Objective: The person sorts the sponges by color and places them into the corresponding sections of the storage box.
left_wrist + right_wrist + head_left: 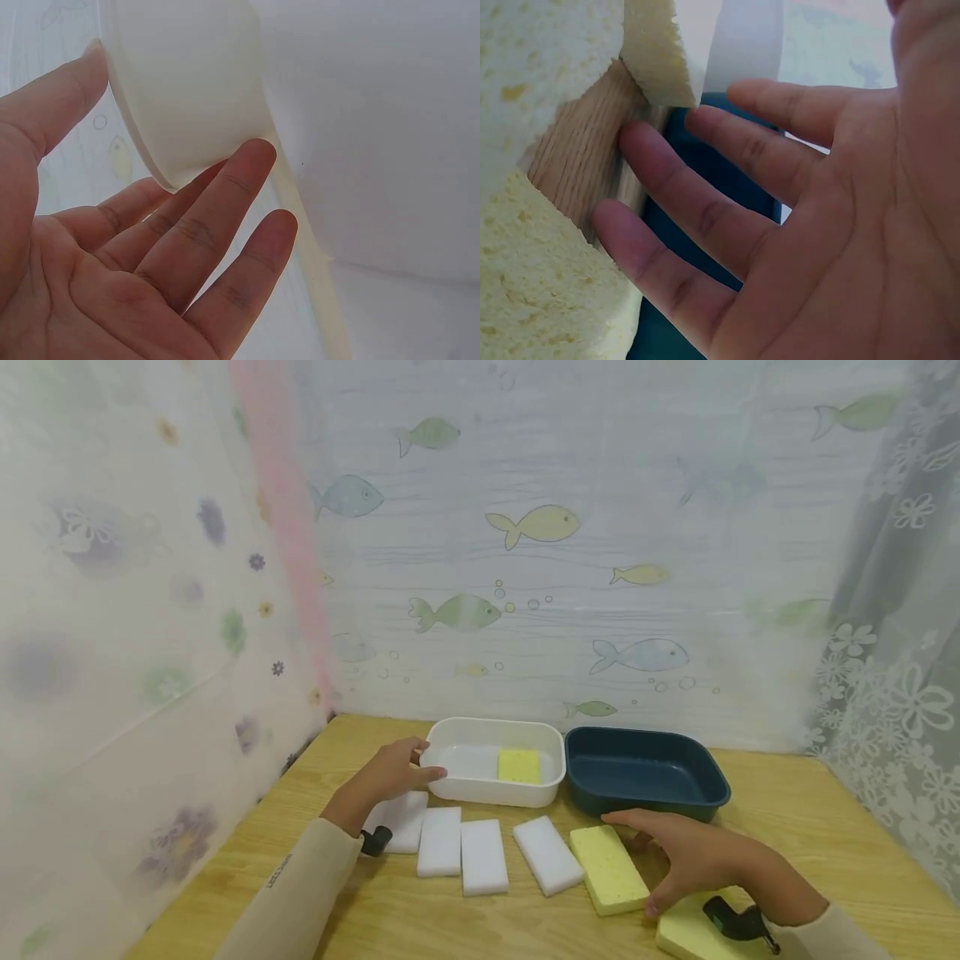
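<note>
My left hand (pixel 393 770) spans the left end of a white plastic tub (pixel 465 791). In the left wrist view its thumb touches the tub's rim and loosely bent fingers (pixel 214 232) rest against the outer wall. A yellow sponge (pixel 519 766) lies inside that tub. My right hand (pixel 697 856) is over the table, spread above and beside a yellow sponge (pixel 609 870), thumb near its lower right corner. In the right wrist view its fingers (pixel 705 217) extend nearly straight, with no sponge gripped. Another yellow sponge (pixel 697 931) lies partly hidden under the right wrist.
A dark blue tub (pixel 645 797) stands right beside the white one. Several white sponge blocks (pixel 483 856) lie in a row on the wooden table (pixel 390 918), one partly behind the left wrist. A fish-patterned curtain (pixel 525 635) hangs at the table's back edge.
</note>
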The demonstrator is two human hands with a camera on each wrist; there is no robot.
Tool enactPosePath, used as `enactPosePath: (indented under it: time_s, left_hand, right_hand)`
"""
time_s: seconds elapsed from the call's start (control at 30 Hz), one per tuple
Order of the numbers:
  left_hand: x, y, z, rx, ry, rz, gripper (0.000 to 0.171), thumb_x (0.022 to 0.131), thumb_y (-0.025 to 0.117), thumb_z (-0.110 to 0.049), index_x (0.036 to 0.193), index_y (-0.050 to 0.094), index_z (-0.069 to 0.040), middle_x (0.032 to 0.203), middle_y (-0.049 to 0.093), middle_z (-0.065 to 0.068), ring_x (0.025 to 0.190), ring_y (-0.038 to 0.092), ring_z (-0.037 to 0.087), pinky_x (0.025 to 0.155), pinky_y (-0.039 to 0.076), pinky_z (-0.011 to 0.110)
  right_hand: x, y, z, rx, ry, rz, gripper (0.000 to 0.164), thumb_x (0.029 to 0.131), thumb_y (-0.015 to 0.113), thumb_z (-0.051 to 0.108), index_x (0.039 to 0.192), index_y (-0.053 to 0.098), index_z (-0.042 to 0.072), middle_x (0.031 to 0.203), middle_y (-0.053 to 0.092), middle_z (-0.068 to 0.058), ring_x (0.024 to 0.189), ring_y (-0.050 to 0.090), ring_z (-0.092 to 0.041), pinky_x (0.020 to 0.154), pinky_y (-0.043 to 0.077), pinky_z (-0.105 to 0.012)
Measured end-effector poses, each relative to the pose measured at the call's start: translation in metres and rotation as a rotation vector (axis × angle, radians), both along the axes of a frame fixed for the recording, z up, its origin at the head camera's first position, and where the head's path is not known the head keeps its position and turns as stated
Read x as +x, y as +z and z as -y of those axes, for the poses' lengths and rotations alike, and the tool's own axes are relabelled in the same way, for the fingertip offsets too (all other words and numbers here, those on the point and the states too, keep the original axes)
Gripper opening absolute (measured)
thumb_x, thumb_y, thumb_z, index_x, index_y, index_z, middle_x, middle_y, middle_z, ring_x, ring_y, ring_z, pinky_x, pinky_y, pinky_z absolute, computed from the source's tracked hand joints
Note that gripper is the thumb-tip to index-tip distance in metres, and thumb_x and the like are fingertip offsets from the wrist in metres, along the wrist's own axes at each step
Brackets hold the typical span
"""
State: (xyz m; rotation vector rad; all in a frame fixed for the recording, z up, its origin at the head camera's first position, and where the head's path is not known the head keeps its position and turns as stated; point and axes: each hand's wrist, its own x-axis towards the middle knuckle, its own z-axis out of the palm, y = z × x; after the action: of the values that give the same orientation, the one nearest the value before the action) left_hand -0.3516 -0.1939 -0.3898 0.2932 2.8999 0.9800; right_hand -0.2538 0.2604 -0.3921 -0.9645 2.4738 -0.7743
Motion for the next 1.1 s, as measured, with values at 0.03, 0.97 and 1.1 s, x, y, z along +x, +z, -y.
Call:
enactPosePath:
  time_s: [0.03,0.97,1.1]
  left_hand:
    - [0.0001,-0.0001,0.0000,0.001,0.001,0.005,0.080,0.077,0.070,-0.059,0.136,0.048,-0.009,0.121,0.059,0.011,0.107,0.056,0.023,0.087,0.048,0.044]
    - [0.0000,0.0006,-0.0006,-0.003,0.007,0.010,0.084,0.077,0.069,-0.061,0.139,0.045,-0.010,0.125,0.057,0.013,0.107,0.056,0.025,0.085,0.049,0.043]
    - [0.0003,0.0013,-0.0004,-0.004,0.007,0.015,0.084,0.077,0.069,-0.060,0.140,0.045,-0.009,0.125,0.057,0.013,0.107,0.056,0.025,0.085,0.049,0.043]
  right_hand:
    - [-0.0001,-0.0006,0.0003,0.002,-0.002,-0.006,0.104,0.067,0.083,0.046,0.151,0.026,0.022,0.149,0.036,-0.004,0.119,0.052,-0.028,0.091,0.047,-0.035]
    - [-0.0045,0.0024,0.0008,-0.065,0.001,-0.088,0.089,0.070,0.081,0.047,0.143,0.040,0.018,0.140,0.048,-0.003,0.100,0.061,-0.016,0.080,0.052,-0.032]
    - [-0.0036,0.0042,0.0013,-0.065,0.000,-0.111,0.087,0.070,0.080,0.047,0.143,0.042,0.019,0.138,0.049,-0.001,0.097,0.061,-0.013,0.078,0.051,-0.031]
